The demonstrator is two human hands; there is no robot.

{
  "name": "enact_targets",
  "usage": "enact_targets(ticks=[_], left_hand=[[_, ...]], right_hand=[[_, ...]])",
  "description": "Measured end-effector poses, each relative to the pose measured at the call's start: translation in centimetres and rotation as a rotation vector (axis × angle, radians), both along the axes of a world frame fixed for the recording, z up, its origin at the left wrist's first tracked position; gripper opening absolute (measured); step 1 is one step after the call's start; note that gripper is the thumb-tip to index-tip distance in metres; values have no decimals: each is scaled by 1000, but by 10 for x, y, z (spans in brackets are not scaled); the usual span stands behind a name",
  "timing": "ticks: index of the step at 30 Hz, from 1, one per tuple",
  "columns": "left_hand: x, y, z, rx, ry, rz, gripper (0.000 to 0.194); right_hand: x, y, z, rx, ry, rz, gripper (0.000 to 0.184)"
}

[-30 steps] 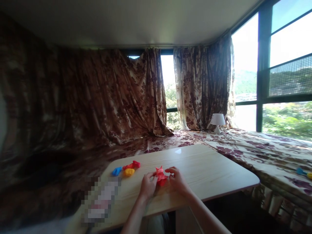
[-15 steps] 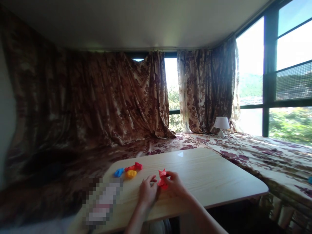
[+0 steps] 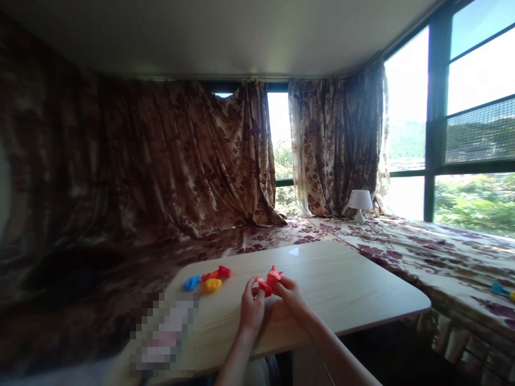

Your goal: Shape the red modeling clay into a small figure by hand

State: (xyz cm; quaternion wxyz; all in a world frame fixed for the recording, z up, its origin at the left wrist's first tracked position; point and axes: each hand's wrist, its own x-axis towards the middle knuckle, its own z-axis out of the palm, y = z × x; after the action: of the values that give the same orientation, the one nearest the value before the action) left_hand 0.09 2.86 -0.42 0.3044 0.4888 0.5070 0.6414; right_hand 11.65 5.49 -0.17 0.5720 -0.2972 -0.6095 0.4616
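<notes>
A bright red piece with pointed, petal-like edges, which looks like modelling clay (image 3: 274, 276), is held just above the near part of the table. My left hand (image 3: 252, 307) pinches its left side between thumb and fingers. On its right side, the fingers of my right hand (image 3: 293, 297) are closed on it, hiding part of that edge. To the left on the tabletop lie a blue lump (image 3: 192, 282), a yellow lump (image 3: 212, 285) and a red lump (image 3: 217, 273), close together.
The pale wooden table (image 3: 341, 284) has rounded corners. A blurred-out flat item (image 3: 164, 332) lies at its left edge. Behind stretches a flower-patterned bed cover (image 3: 386, 246) with a white lamp (image 3: 360, 203). A small blue thing (image 3: 499, 289) lies at the far right.
The red piece was held mainly by my right hand half a second ago, with my left fingers apart beside it. Now both hands grip it, and it is turned and raised slightly.
</notes>
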Motion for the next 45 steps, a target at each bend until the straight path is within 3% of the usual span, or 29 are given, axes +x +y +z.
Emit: enact_targets(ticks=[4, 11, 17, 27, 38, 45], left_hand=[[-6, 2, -2, 45, -16, 18, 31], [-4, -1, 3, 23, -26, 60, 26], [-3, -5, 4, -20, -2, 99, 35], [-18, -2, 6, 35, 1, -141, 33], [-14, -10, 10, 10, -45, -183, 35], [-14, -8, 7, 56, -54, -170, 17]], right_hand=[[0, -3, 1, 82, -97, -23, 29], [1, -7, 7, 146, -73, -35, 28], [1, -5, 4, 121, -87, -89, 31], [2, 0, -2, 72, -127, -40, 35], [1, -2, -1, -2, -87, -48, 41], [3, 0, -2, 15, -86, -40, 44]])
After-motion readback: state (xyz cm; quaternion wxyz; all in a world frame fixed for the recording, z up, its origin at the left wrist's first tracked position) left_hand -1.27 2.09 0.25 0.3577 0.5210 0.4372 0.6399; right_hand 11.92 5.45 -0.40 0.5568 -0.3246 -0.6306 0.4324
